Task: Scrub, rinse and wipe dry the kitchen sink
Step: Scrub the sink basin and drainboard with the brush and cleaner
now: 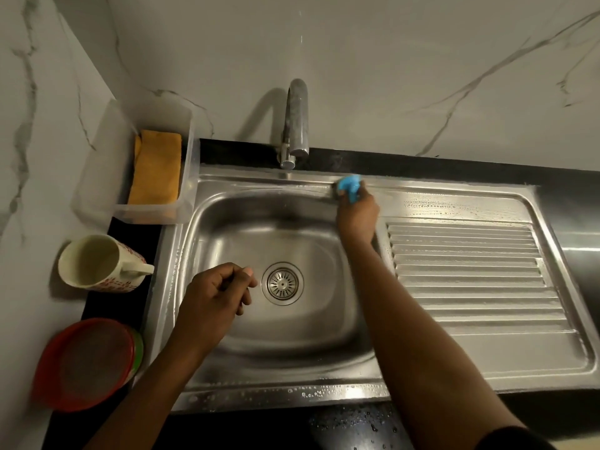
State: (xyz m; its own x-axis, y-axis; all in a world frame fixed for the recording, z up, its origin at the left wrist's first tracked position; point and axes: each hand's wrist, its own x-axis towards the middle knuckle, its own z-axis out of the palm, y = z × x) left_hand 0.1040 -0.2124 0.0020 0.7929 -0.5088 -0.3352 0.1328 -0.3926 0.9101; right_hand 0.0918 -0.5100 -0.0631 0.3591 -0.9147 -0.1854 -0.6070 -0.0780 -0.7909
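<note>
Stainless steel makes up the sink (292, 336), which is set into a black table (350, 427) against a marbled white wall. The right hand (357, 216) reaches to the back rim of the sink, just right of the tap (293, 125), its fingers curled round a blue sponge (349, 186) that presses on the rim where the basin meets the draining board (470, 271). A thin soapy film lies on the flat strip at the back edge of the draining board. The left hand (211, 297) hovers over the left part of the basin, just left of the drain (282, 283), fingers curled into a loose fist with the thumb against the forefinger; nothing shows in its hold. Water drops (311, 393) bead on the front rim of the sink and on the table's front edge below it. At the back left corner of the table stands a clear plastic tub (107, 177) with a folded orange cloth (157, 167) inside. Along the left edge, in front of the tub, a cream mug (97, 264) with red patterning lies tilted, its mouth facing the wall, and near the front left corner sits a red-lidded container (84, 365).
</note>
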